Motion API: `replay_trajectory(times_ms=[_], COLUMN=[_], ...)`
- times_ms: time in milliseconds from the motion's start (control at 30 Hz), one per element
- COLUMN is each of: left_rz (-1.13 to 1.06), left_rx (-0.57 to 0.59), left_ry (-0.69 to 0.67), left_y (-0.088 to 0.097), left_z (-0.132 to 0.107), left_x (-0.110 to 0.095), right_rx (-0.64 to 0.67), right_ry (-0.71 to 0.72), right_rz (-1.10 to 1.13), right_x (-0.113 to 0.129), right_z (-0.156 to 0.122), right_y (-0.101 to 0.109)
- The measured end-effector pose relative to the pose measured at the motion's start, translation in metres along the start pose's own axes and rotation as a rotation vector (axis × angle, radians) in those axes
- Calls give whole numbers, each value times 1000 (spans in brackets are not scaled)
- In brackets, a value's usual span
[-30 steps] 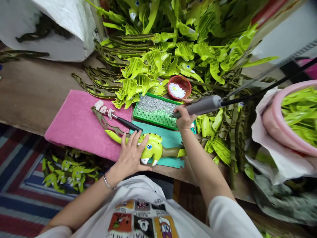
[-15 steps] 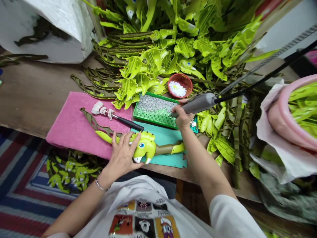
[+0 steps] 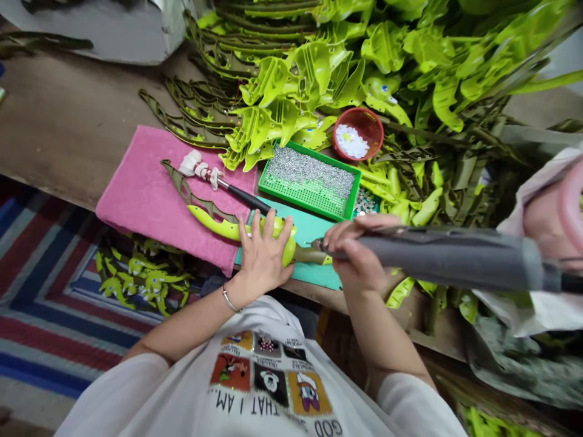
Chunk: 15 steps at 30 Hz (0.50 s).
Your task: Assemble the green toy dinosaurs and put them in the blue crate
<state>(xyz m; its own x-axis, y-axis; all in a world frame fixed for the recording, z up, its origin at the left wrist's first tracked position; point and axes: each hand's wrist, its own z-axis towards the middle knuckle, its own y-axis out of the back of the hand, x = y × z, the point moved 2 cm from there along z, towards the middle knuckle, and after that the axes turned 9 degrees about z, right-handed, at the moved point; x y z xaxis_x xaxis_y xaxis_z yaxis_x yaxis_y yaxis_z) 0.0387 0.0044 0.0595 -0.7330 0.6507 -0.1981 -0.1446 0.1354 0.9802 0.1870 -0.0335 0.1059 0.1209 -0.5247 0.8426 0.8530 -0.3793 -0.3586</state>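
Note:
A lime-green and olive plastic toy [image 3: 214,223], with a long curved piece at its left, lies across the pink towel and a teal mat [image 3: 314,227]. My left hand [image 3: 264,255] rests flat over its head with fingers spread, hiding most of it. Closed around the front of a grey electric screwdriver [image 3: 450,252] is my right hand [image 3: 357,252]. The thin bit points left, over the toy's olive part near the head; whether it touches is unclear. Just beyond the hands stands a green tray [image 3: 310,203] of small silvery screws.
On the pink towel [image 3: 136,182] lies a black-handled tool [image 3: 246,197] with white cloth tied at its end. A red bowl [image 3: 376,130] holds white pieces. Piled lime-green plastic parts [image 3: 314,67] fill the back. At right is a pink tub [image 3: 551,212].
The screwdriver has swung from over the green tray down and left to the toy, now held nearly level. My left hand stays on the toy, now covering its head. The camera view has shifted.

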Motion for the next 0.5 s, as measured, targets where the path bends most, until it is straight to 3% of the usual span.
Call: replay_trajectory(times_ms=[200,367,500], left_rz=[1,-5,0], left_rx=[-38,-60,-65], left_ry=[5,9,4], left_y=[-3,-5,-7], left_z=[-2,-1,-1], left_x=[0,0,1], right_rx=[94,76,134], right_ry=[-85,-90,-73], right_rz=[28,-22,-46], right_x=[-4,-17,-25], right_z=[-43,-51,-48], right_y=[-4,-1,-5])
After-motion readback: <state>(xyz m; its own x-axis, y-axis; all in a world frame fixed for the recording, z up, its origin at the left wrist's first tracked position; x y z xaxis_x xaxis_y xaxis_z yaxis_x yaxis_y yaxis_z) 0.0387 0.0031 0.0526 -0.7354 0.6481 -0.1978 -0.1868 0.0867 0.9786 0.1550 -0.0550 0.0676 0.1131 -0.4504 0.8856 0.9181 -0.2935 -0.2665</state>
